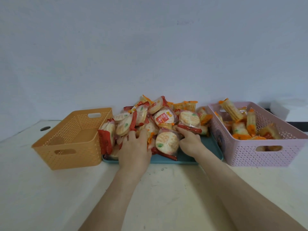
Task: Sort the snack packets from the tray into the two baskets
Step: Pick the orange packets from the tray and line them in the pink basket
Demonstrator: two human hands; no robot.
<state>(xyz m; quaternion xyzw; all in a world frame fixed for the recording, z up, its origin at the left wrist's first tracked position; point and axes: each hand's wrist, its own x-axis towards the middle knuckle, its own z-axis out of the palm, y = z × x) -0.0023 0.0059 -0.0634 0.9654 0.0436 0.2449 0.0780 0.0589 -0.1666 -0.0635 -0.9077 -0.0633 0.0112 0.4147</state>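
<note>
A teal tray (186,160) in the middle carries a heap of snack packets (160,117): round crackers with red ends and long wafers with orange ends. My left hand (135,147) lies on the heap's front left, fingers dug in among red-ended round packets. My right hand (190,140) reaches into the heap's front right, its fingertips under a round red-ended packet (189,121); whether it grips it is unclear. The orange basket (73,154) on the left holds nothing. The pink basket (260,154) on the right holds several orange-ended wafer packets (231,110).
Everything stands on a cream table against a pale wall. A round cable hole (45,128) lies behind the orange basket at the left. A white box-like object (280,108) sits behind the pink basket.
</note>
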